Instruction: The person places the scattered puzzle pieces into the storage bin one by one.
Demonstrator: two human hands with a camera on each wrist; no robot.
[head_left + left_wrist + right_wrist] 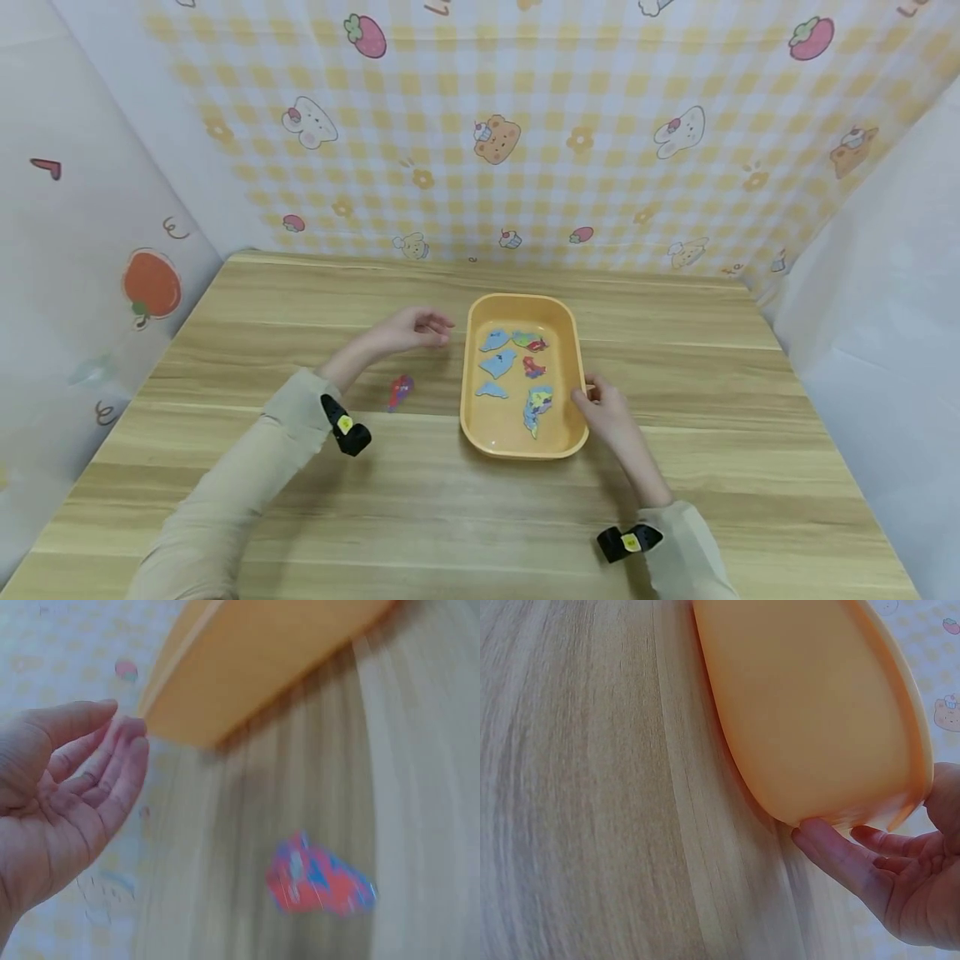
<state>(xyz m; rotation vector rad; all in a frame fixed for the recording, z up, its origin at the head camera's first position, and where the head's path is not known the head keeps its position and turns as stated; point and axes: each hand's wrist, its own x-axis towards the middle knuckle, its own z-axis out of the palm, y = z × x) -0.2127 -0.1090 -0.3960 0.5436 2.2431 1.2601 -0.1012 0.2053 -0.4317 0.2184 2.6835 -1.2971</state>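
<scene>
A shallow orange tray (525, 446) stands on the table, with several flat, irregular puzzle pieces inside, some light blue (498, 363), others multicoloured (537, 406). My right hand (609, 410) grips the tray's right rim, thumb over the edge and fingers against the outer wall, as the right wrist view shows. To the left of the tray, my left hand (416, 327) is in the air, its fingers loosely bent and holding nothing. A red and purple puzzle piece (401, 392) lies on the table below that hand; it looks blurred in the left wrist view (319, 877).
The wooden table (420, 517) reaches back to a yellow checked cloth (420, 100) with cartoon prints. White sheets hang at the left (82, 250) and right (892, 275). Each wrist wears a black band with a small camera.
</scene>
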